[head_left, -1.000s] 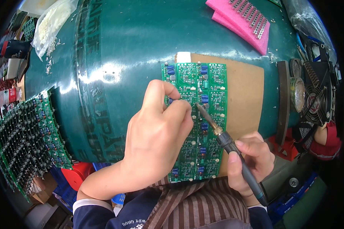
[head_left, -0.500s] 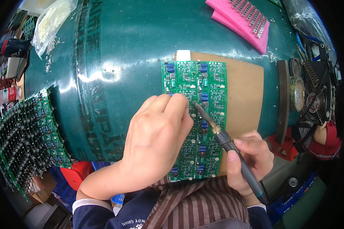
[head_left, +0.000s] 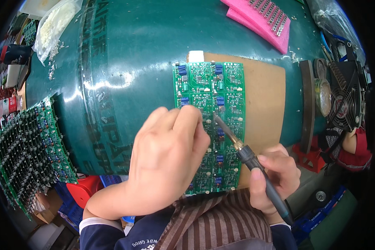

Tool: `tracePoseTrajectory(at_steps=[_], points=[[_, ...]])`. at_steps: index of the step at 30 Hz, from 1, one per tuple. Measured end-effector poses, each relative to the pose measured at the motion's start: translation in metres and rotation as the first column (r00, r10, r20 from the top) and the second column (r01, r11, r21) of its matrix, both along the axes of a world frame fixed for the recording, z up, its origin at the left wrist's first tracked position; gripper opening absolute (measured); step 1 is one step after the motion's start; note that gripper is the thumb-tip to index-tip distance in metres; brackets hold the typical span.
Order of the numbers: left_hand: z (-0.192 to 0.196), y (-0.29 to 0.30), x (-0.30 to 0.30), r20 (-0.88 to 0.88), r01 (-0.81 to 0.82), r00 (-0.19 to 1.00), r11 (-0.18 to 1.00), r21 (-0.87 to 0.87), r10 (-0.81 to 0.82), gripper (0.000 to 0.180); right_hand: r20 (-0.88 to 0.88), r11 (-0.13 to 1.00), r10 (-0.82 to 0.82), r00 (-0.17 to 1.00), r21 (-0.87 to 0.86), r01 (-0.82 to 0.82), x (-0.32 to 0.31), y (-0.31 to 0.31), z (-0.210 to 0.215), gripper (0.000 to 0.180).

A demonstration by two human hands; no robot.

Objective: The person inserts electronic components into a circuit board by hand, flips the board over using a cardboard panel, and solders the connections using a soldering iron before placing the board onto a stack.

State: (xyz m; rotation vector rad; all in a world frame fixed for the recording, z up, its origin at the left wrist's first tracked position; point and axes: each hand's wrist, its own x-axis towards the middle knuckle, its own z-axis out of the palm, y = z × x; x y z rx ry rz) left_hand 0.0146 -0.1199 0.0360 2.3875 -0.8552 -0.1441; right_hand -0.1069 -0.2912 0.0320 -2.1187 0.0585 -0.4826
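A long green circuit board panel point(head_left: 212, 91) lies on a brown cardboard sheet point(head_left: 264, 100) on the green table mat. My left hand point(head_left: 166, 158) rests on the panel's middle with its fingers bunched, fingertips pressed to the board; whether it pinches anything is hidden. My right hand point(head_left: 275, 175) grips a dark-handled soldering iron point(head_left: 246, 152) like a pen. The metal tip touches the board just to the right of my left fingertips.
A rack of stacked green circuit boards point(head_left: 25, 146) stands at the left. A pink foam block point(head_left: 258, 18) with small springs lies at the top. A small fan point(head_left: 346, 104) and a round tin sit at the right. A plastic bag of white parts point(head_left: 54, 23) lies top left.
My left hand has slid slightly down and right over the panel. The soldering iron tip has stayed close to my left fingertips, shifting slightly along the board.
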Motion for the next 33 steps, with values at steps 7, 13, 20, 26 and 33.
tracePoseTrajectory(at_steps=[7,13,20,26,33], points=[[0.003,0.007,-0.024,-0.175,0.004,0.985,0.998,0.066,0.008,0.011,0.007,0.999,0.037,0.999,0.008,-0.037,-0.022,0.001,0.003,0.021],[0.001,0.010,-0.029,-0.124,-0.030,0.992,0.998,0.047,0.035,0.011,-0.048,1.000,0.026,0.998,0.011,-0.026,-0.026,0.006,0.002,0.020],[0.002,0.012,-0.033,-0.109,-0.037,0.993,0.999,-0.010,0.036,0.012,-0.029,1.000,0.016,0.999,0.010,-0.015,-0.028,0.006,-0.003,0.021],[-0.008,0.011,-0.033,-0.082,-0.038,0.996,0.998,-0.041,0.035,0.012,-0.031,1.000,0.022,0.999,0.003,-0.022,-0.029,0.008,-0.002,0.023],[-0.009,0.011,-0.032,-0.050,-0.035,0.998,0.999,-0.011,0.035,0.013,-0.041,1.000,0.023,0.999,-0.005,-0.024,-0.031,0.009,0.000,0.021]])
